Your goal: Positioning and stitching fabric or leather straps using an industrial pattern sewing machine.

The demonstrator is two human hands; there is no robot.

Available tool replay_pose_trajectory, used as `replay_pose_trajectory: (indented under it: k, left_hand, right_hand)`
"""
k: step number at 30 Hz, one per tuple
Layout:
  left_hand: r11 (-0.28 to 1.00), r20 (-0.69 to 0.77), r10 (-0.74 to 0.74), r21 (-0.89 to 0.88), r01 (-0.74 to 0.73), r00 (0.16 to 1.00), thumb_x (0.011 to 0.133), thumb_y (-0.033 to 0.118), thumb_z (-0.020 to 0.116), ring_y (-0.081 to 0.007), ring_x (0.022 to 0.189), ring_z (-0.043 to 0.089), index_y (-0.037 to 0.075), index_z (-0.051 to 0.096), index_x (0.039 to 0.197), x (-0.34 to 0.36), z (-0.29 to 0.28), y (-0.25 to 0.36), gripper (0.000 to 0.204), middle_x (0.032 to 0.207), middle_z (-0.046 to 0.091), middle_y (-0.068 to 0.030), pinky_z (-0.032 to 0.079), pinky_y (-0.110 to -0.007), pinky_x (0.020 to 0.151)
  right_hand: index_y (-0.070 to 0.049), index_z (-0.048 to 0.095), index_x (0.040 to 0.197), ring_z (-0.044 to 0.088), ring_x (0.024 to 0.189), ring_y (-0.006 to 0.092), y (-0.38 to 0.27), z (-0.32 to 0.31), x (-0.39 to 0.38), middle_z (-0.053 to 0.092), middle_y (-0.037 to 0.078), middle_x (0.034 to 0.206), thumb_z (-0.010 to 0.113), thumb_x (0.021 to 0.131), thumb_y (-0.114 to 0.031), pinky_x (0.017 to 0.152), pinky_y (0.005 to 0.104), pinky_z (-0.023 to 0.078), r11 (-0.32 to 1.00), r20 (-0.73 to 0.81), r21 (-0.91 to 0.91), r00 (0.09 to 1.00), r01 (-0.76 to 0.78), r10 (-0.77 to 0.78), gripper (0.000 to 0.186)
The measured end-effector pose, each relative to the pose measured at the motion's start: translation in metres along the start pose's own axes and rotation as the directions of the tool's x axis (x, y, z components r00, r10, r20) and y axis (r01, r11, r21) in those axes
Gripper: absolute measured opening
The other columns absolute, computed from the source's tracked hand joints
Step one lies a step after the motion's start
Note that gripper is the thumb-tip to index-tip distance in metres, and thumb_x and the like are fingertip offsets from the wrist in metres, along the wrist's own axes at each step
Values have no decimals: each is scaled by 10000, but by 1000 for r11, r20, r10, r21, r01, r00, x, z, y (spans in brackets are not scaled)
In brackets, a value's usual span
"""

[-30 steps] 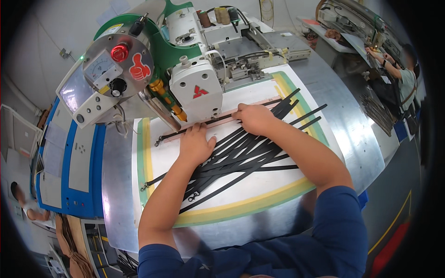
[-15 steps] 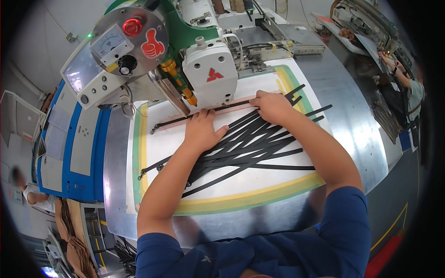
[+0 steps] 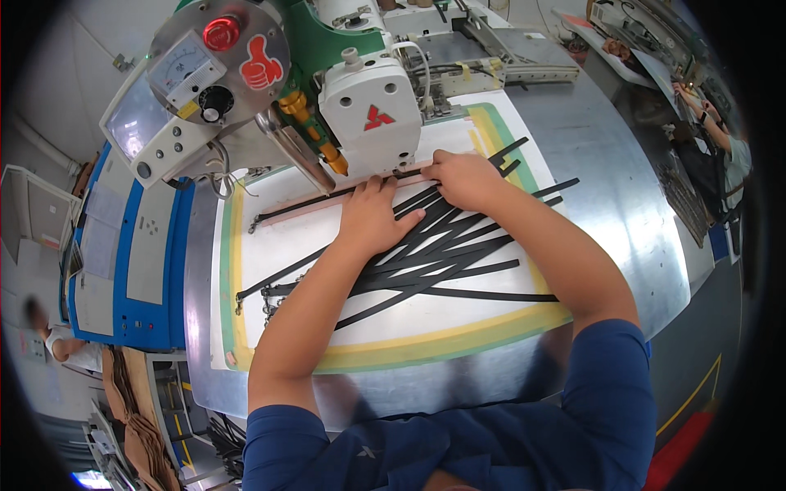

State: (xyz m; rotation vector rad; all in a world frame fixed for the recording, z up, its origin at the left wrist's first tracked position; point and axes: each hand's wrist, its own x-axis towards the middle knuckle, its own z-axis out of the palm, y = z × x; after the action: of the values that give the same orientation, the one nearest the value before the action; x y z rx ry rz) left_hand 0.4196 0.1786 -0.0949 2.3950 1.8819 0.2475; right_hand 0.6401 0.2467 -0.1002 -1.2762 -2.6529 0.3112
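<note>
Bounded at left by a pale wall (image 3: 90, 94) and blue cabinet (image 3: 147, 270). Shows grey floor (image 3: 696, 335) at right, yellow-lined.

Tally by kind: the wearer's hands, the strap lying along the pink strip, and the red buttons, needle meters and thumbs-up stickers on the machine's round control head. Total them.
Hands (left hand, right hand): 2
Black strap along pink strip: 1
Red button: 1
Needle meter: 1
Thumbs-up sticker: 1
Total: 6
</note>
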Motion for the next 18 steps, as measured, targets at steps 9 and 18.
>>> replay_pose_trajectory:
  k: [9, 18]
  left_hand:
    - [999, 16, -32, -18, 33, 999, 896, 624, 736, -402, 1380, 531, 63, 646, 1417, 14, 6, 18, 770, 1440, 580, -223, 427, -514, 1148]
    - [999, -5, -33, -15, 33, 999, 892, 619, 744, -407, 1371, 536, 55, 642, 1424, 26, 16, 39, 782, 1444, 576, -223, 429, -503, 1153]
  right_hand:
    - [-143, 771, 1226, 705, 1042, 307, 48, -8, -23, 682, 83, 1121, 680, 891, -102, 895, 437, 575, 998, -48, 48, 998, -44, 47, 350]
    - [-119, 765, 1223, 700, 1056, 310, 61, 1, -25, 684, 74, 1160, 673, 901, -99, 910, 428, 571, 995, -94, 95, 994, -41, 50, 336]
